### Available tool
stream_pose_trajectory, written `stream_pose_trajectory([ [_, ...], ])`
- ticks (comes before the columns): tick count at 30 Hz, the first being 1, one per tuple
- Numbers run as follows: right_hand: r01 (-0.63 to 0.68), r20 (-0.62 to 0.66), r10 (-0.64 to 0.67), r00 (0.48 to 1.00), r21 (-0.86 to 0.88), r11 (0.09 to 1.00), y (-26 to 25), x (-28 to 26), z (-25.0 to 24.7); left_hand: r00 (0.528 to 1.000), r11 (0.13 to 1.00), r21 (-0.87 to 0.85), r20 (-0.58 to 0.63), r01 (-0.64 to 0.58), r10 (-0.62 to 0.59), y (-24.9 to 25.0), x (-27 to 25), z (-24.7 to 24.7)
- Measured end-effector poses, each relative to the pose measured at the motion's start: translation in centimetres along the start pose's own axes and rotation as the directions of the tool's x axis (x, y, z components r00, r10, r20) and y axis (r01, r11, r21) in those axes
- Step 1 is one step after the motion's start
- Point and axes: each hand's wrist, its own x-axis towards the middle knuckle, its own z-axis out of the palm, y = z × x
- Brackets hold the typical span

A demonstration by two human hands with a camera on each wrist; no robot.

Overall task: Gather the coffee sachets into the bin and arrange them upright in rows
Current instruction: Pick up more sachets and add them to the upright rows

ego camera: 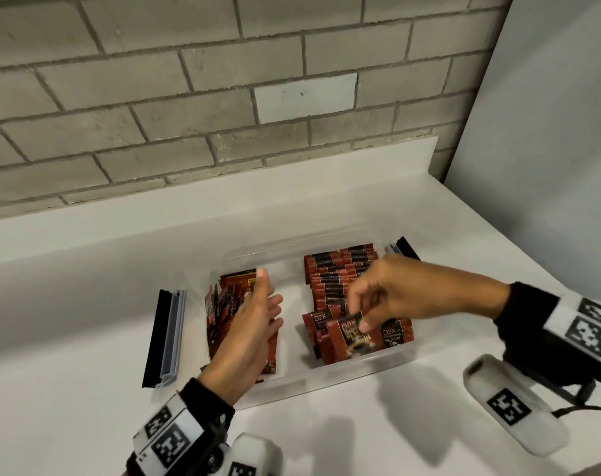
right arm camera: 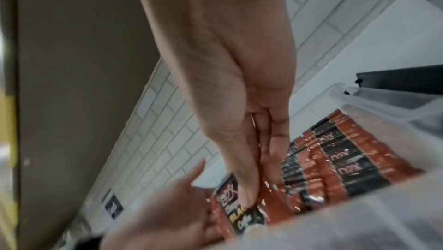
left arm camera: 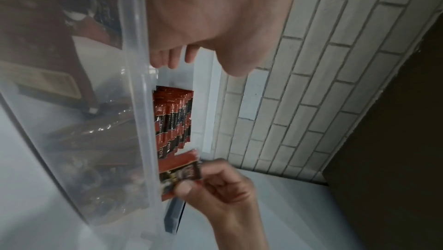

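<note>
Clear plastic bin (ego camera: 343, 374) sits on the white table (ego camera: 86, 304), both latch handles folded out. Coffee sachets are inside in two groups: a tidy upright row (ego camera: 336, 280) along the bin's right half, running from the far wall toward the near wall, and a looser, leaning bunch (ego camera: 223, 304) at the left half. Right hand (ego camera: 395, 293) pinches one sachet (ego camera: 352, 333) by its top sealed edge between thumb and fingertips, remaining fingers curled; the sachet stands at the near end of the right row. Left hand (ego camera: 247, 331) is flat, fingers straight and together, laid against the inner face of the left bunch, gripping nothing. Handling judgement: sachets appear light, thin and flexible, with a glossy foil film that is probably slippery; they likely buckle if pushed from the middle and topple singly without neighbours bracing them. Best hold appears to be the crimped top seal, or a whole stack squeezed by its flat faces. Legible print: "D2X" on the sachet fronts and "BLACK" on the front ones; the right wrist view shows the same logo on the black bands and what seems to be "Coffee" beneath, partly covered. Smaller print too blurred to read.
</note>
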Motion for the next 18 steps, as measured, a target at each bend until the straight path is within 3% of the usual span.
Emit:
stream_pose_trajectory([
  [3, 0.041, 0.070, -0.028, 0.997, -0.186, 0.982, 0.5, 0.3, 2.2, 0.981, 0.986, 0.089, 0.123, 0.138, -0.149, 0.4, 0.0, 0.2],
  [7, 0.081, 0.079, -0.055, 0.995, -0.382, 0.920, 1.0, 1.3, 3.6, 0.911, 0.946, 0.182, 0.273, 0.267, -0.309, 0.5, 0.5, 1.7],
  [9, 0.073, 0.081, -0.041, 0.996, -0.448, 0.891, 1.0, 1.7, 3.7, 0.904, 0.948, 0.143, 0.289, 0.283, -0.314, 0.6, 0.7, 2.6],
  [12, 0.036, 0.038, -0.021, 0.999, -0.469, 0.882, 1.0, 2.1, 3.6, 0.932, 0.967, 0.071, 0.258, 0.245, -0.255, 0.9, 1.0, 3.4],
  [15, 0.004, -0.042, -0.025, 0.999, -0.443, 0.896, 1.4, 2.3, 3.8, 0.943, 0.971, 0.163, 0.255, 0.177, -0.215, 0.9, 0.8, 3.9],
  [18, 0.018, -0.006, -0.022, 1.000, -0.382, 0.924, 2.0, 2.2, 4.0, 0.919, 0.956, 0.209, 0.294, 0.206, -0.262, 0.2, 0.5, 4.0],
])
